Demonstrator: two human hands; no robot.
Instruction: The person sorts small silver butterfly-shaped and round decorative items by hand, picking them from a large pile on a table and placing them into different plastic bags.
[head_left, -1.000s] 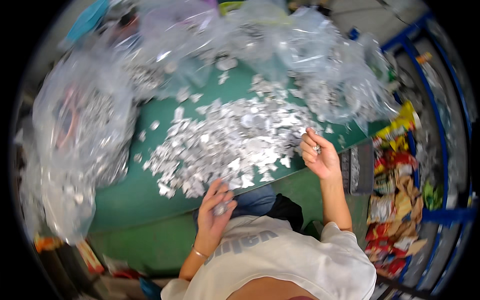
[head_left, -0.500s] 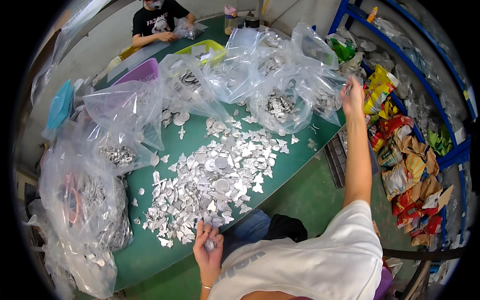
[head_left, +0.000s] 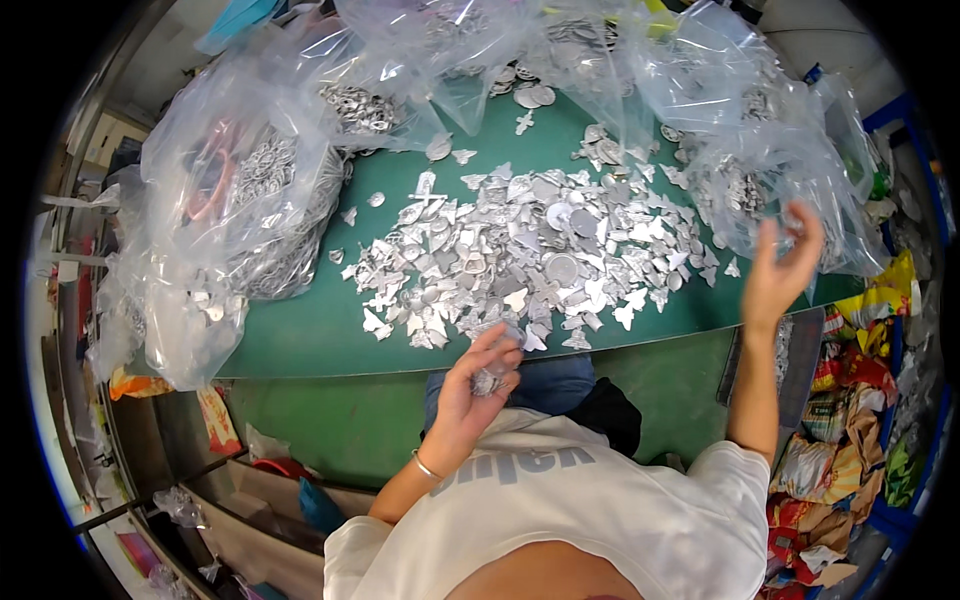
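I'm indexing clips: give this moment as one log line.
left hand: curled around silvery pieces | right hand: open, near clear bag | green table: loose metal pile

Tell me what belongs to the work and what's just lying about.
Likely in the work:
metal pieces, piled and in the left hand
clear bags holding more, one near the right hand
green table

Seemingly lying about:
crumpled packets, right
red-and-white packet, lower left

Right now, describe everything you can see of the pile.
The pile is a loose, low spread of small silvery pieces, metal by their look: discs, winged outlines and other shapes. They overlap at many angles on the green table, reaching close to its near edge. The left hand is at the pile's near side; whether it touches is unclear.
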